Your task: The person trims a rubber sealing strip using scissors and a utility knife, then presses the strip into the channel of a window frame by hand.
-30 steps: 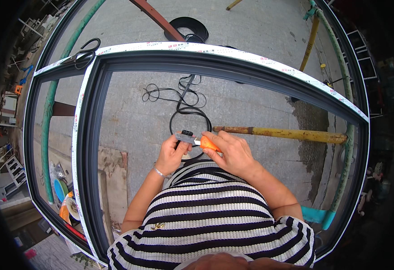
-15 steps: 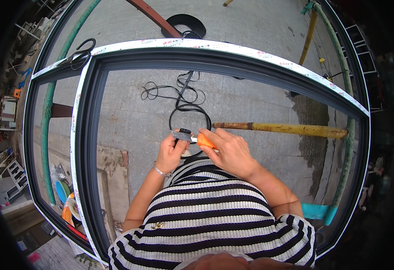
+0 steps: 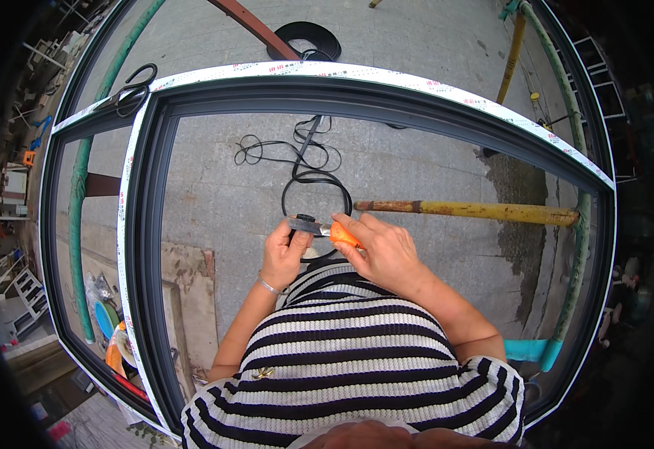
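Observation:
My left hand (image 3: 283,256) pinches the end of a black rubber sealing strip (image 3: 304,224) between thumb and fingers. From there the strip hangs in loose loops toward the ground. My right hand (image 3: 388,256) grips an orange-handled utility knife (image 3: 345,234), its short blade pointing left at the strip. Whether the blade touches the rubber is hard to tell. Both hands are in front of my body, inside the opening of a large dark window frame (image 3: 289,97) edged with white printed film.
A coil of black strip (image 3: 308,36) lies on the paving beyond the frame. A black looped piece (image 3: 137,91) hangs over the frame's left corner. Below are a yellow pole (image 3: 484,213), green poles (image 3: 80,224) and a reddish bar (image 3: 256,28). Tools and tape lie at lower left.
The knife and my right hand have shifted very slightly right. My left hand still holds the strip's end in nearly the same place.

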The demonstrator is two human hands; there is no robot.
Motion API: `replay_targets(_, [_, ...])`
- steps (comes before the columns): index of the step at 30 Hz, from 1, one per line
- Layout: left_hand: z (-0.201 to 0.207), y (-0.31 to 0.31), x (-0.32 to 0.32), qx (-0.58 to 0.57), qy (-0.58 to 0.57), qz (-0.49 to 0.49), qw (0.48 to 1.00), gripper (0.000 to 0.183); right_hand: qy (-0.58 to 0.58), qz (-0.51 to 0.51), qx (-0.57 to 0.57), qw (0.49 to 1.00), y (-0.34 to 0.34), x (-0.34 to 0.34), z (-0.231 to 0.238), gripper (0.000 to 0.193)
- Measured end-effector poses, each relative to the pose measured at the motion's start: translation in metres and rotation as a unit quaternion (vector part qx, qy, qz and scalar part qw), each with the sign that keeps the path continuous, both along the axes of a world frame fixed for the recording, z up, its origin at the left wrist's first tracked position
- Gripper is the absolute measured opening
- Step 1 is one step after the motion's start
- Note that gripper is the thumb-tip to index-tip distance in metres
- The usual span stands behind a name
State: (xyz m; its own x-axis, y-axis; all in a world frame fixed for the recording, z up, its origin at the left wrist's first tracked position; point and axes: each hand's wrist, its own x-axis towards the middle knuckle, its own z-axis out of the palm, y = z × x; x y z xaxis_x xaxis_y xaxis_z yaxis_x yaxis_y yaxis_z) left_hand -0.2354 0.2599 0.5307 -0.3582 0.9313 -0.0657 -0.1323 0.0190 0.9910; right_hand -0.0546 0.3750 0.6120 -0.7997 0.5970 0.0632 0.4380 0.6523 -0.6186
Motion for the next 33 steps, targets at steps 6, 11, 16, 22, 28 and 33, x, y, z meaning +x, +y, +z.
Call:
replay_targets(6, [0.005,-0.001,0.001,0.016,0.026,-0.004,1.0,0.022,0.005,0.001,-0.018,1.0,-0.001,0.005,0.004,0.041])
replay_targets(11, [0.01,-0.002,0.004,0.017,0.022,-0.011,1.0,0.025,-0.012,-0.001,-0.052,0.999,-0.003,0.008,0.008,0.041])
replay_targets(16, [0.006,-0.005,0.002,0.02,0.017,-0.008,1.0,0.023,-0.001,0.001,-0.05,0.999,-0.005,0.01,0.007,0.041])
replay_targets(22, [0.011,-0.002,0.0,0.041,0.041,-0.024,0.998,0.023,0.018,0.008,-0.044,0.999,-0.004,0.008,0.007,0.039])
replay_targets(28, [0.009,-0.004,0.0,0.038,0.042,-0.019,0.998,0.022,0.028,0.017,-0.034,0.999,-0.003,0.004,0.006,0.038])
replay_targets(33, [0.006,-0.005,-0.003,0.034,0.062,-0.027,0.997,0.022,0.031,0.025,-0.025,0.999,-0.001,0.002,0.006,0.038])
